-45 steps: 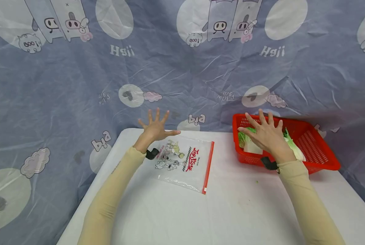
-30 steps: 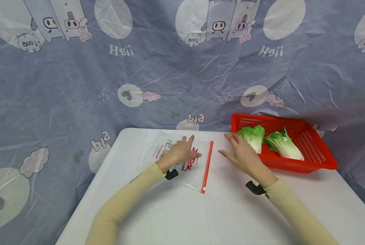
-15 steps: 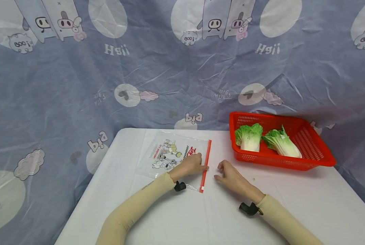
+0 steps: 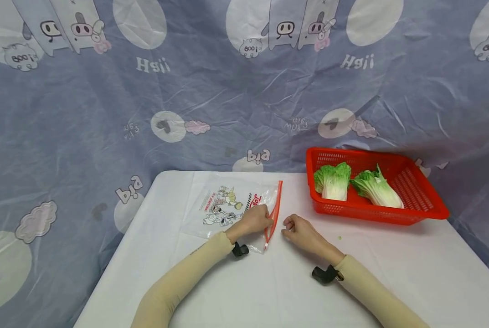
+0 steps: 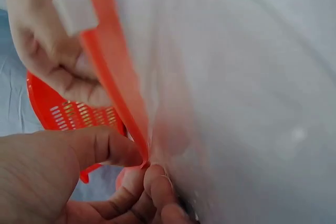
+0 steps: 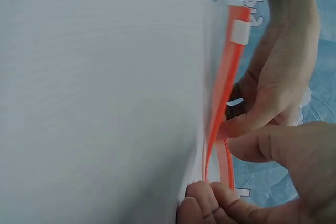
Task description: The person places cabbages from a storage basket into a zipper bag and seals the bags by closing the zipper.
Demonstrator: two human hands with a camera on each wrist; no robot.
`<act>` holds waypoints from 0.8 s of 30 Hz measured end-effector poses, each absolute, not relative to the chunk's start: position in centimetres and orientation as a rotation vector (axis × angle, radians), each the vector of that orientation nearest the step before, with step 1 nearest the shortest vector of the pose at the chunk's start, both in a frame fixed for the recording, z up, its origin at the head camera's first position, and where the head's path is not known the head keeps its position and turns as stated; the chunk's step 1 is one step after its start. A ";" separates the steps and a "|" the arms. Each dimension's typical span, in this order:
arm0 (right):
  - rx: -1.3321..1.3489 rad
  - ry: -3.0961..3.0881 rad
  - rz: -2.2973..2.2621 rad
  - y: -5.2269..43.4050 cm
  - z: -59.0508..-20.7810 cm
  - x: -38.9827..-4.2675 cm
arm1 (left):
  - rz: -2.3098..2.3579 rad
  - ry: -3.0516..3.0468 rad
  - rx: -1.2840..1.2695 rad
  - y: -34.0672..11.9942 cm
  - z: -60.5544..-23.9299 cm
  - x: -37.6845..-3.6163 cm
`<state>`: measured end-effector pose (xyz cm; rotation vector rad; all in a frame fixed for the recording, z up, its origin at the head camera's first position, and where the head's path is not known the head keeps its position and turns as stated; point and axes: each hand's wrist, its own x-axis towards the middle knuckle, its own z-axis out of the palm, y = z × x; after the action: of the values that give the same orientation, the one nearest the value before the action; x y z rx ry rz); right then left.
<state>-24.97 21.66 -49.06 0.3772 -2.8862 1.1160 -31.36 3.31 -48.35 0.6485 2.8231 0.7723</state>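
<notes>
Left fingers [image 5: 113,148] pinching bag [image 4: 232,207], right fingers [image 6: 254,148] just beside

Bag [image 4: 228,205] on table [image 4: 269,287], basket [image 4: 367,215] to its right, 2 cabbages [image 4: 335,183] inside

Narrow gap left of right hand [image 4: 305,234], then bag [image 4: 217,205], left hand [image 4: 253,221] block; red basket [image 4: 375,215] obstructs beyond right hand; room over tabletop [image 4: 277,291] nearside.

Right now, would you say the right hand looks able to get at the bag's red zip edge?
Probably yes: the right hand is just beside the red zip edge with nothing visible between, though the left hand pinches part of it.
</notes>
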 end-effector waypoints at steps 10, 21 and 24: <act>0.030 -2.867 1.660 20.0 -48.4 -28.2 | 1.011 2.749 0.595 2.5 -46.3 -30.7; -0.087 -2.551 1.986 17.2 -49.5 -30.4 | 1.306 2.736 0.593 0.2 -42.8 -30.3; -0.162 -2.493 2.000 17.0 -49.5 -30.8 | 1.388 2.882 0.571 -0.7 -41.8 -30.5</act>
<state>-30.78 16.97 -49.47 -0.1619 -2.4925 1.9996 -30.49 -0.69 -41.81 0.5710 2.8821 1.3881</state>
